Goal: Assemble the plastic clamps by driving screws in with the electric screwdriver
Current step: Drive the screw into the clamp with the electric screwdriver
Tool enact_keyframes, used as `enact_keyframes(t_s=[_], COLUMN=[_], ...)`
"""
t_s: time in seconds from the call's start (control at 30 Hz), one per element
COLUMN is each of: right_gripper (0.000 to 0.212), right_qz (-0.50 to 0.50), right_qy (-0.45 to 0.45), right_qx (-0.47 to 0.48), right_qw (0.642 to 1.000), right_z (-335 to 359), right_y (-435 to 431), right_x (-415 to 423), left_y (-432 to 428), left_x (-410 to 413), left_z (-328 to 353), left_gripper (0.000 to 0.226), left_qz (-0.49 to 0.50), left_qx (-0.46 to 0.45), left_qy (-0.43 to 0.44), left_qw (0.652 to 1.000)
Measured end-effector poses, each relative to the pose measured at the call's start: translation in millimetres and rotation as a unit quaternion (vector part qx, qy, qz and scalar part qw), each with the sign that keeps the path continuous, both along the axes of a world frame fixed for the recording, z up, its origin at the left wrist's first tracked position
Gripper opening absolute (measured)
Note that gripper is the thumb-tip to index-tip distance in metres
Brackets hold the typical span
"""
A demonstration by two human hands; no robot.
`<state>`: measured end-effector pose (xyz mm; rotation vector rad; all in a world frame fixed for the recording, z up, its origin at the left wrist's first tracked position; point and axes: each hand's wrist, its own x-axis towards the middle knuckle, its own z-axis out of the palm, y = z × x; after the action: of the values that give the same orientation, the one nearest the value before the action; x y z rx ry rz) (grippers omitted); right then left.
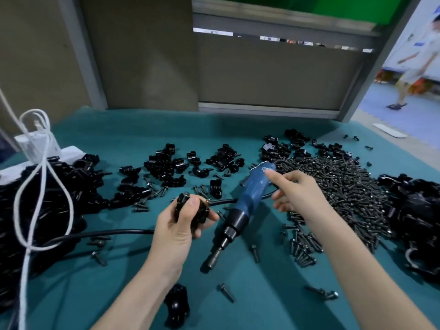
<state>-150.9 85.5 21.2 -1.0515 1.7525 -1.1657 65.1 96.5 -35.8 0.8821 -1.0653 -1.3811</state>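
held a black clamp (202, 213) in the left hand (183, 225), just above the teal bench (262, 306), near the middle. had the grip closed tight round it, thumb laid across the front. had the right hand (300, 196) just right of that, grip open and holding nothing, fingers spread, index tip reaching to the far end of the screwdriver (252, 191); could not tell whether touching. saw the screwdriver lying flat on the bench between the two hands, blue body toward the far side, black nose and bit pointing near and left. saw a black cord (107, 233) running left across the bench behind the left hand. found a wide pile of dark screws (345, 198) right of the right hand, loose clamp halves (166, 163) scattered on the far side, bigger black heaps at the left edge (59, 186) and right edge (416, 217). noted one clamp piece (177, 306) near the left forearm, a stray screw (226, 292) beside it, and a white cable (24, 282) looping down the left side.
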Motion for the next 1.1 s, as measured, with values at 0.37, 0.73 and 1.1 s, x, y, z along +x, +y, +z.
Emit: enact_keyframes(t_s=[0.37, 0.73, 1.1], right_gripper=[0.039, 0.033, 0.028], right_qz=[-0.054, 0.007, -0.036], right_qy=[-0.181, -0.647, -0.614], right_qx=[0.073, -0.217, -0.254], right_qw=[0.979, 0.731, 0.746], right_z=[-36, -4, 7], right_y=[-44, -57, -51], right_x=[25, 17, 18], left_y=[3, 0, 1], left_x=[-1, 2, 4], left_z=[-1, -3, -8], left_gripper=[0.038, 0.016, 0.005], left_qz=[-0.048, 0.013, -0.023], left_qx=[0.025, -0.049, -0.055], left_qy=[0.016, -0.160, -0.214], left_qw=[0.998, 0.986, 0.975])
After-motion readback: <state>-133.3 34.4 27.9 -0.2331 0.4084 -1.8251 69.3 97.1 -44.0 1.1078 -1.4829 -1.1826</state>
